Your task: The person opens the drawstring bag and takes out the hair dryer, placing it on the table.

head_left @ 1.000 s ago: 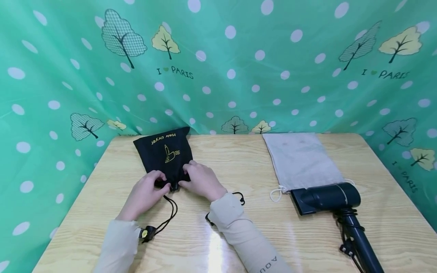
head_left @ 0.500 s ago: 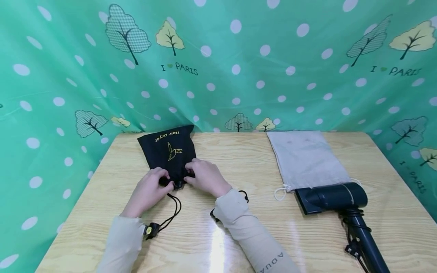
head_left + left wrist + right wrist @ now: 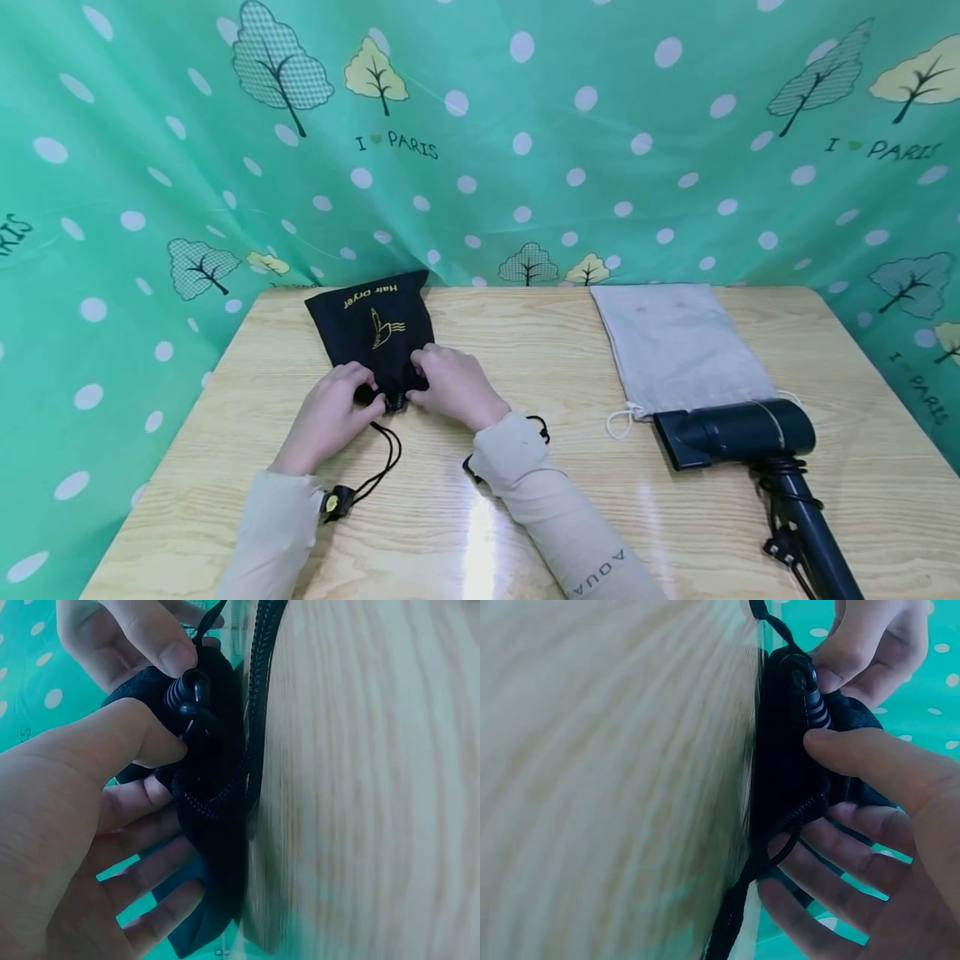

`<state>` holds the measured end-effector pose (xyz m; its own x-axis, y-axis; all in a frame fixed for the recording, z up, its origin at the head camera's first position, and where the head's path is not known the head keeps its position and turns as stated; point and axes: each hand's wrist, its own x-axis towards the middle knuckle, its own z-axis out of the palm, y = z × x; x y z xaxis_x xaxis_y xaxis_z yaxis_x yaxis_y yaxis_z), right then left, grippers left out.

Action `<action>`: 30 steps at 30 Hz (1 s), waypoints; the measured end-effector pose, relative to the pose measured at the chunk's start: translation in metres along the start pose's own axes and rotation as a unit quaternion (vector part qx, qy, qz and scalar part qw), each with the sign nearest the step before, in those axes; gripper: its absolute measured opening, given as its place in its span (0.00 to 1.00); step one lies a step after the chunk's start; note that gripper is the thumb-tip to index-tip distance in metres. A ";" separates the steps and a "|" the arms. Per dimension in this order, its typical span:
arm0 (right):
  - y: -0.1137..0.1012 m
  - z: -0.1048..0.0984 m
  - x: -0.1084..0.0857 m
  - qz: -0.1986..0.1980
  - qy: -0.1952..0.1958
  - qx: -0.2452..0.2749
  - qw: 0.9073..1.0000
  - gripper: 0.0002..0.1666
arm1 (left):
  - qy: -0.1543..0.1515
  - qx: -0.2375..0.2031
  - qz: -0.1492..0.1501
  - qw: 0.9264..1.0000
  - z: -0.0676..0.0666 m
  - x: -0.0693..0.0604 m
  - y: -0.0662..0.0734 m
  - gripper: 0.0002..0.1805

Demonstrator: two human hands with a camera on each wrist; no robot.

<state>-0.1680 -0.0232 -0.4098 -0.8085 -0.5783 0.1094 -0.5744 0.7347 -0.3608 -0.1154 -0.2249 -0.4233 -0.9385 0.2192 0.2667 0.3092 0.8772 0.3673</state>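
A black drawstring pouch (image 3: 378,333) with yellow "Hair Dryer" lettering lies at the back left, its mouth facing me. My left hand (image 3: 326,417) holds one side of that mouth, thumb in front and fingers behind. On the opposite side my right hand (image 3: 461,387) grips the cloth in the same way. Between the two thumbs, a ribbed black end with a small loop (image 3: 184,697) shows at the opening; the rest of it is hidden in the cloth. The pouch's black drawstring (image 3: 392,458) trails toward my left wrist.
To the right lies a light grey cloth bag (image 3: 678,342) with white drawstrings. A dark hair dryer (image 3: 735,432) overlaps its near edge, with a cord and plug (image 3: 782,546) by the handle. A green polka-dot curtain (image 3: 480,142) stands behind the wooden table (image 3: 555,517).
The head view has shifted, so the table things appear slightly further right and higher. Both hands keep their places at the pouch's mouth.
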 end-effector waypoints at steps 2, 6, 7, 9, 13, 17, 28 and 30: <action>0.001 -0.001 0.000 0.000 0.000 0.003 1.000 0.15 | 0.001 0.000 0.004 1.000 0.000 0.001 0.000 0.06; 0.002 -0.002 0.000 -0.001 0.004 0.005 1.000 0.12 | 0.006 -0.001 0.008 1.000 0.001 0.002 0.000 0.06; 0.003 -0.002 0.000 -0.001 0.006 0.003 1.000 0.11 | 0.007 -0.001 0.008 1.000 0.001 0.002 0.000 0.06; 0.003 -0.003 0.000 -0.002 0.010 0.001 1.000 0.10 | 0.010 -0.003 0.008 1.000 0.000 0.002 0.000 0.06; 0.004 -0.004 -0.001 0.000 0.017 0.005 1.000 0.09 | 0.013 -0.005 0.008 1.000 0.001 0.003 0.000 0.06; 0.004 -0.004 0.000 0.006 0.023 0.010 1.000 0.12 | 0.015 -0.002 0.008 1.000 0.001 0.003 0.000 0.06; 0.002 0.002 -0.001 0.032 0.048 0.009 0.998 0.18 | 0.016 0.007 0.005 1.000 -0.001 0.001 0.000 0.06; 0.002 0.003 -0.001 0.040 0.050 0.013 0.998 0.18 | 0.012 0.008 0.001 1.000 -0.003 0.000 -0.001 0.06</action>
<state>-0.1675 -0.0221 -0.4132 -0.8607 -0.4797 0.1705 -0.5056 0.7667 -0.3955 -0.1156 -0.2269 -0.4212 -0.9343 0.2105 0.2878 0.3078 0.8834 0.3534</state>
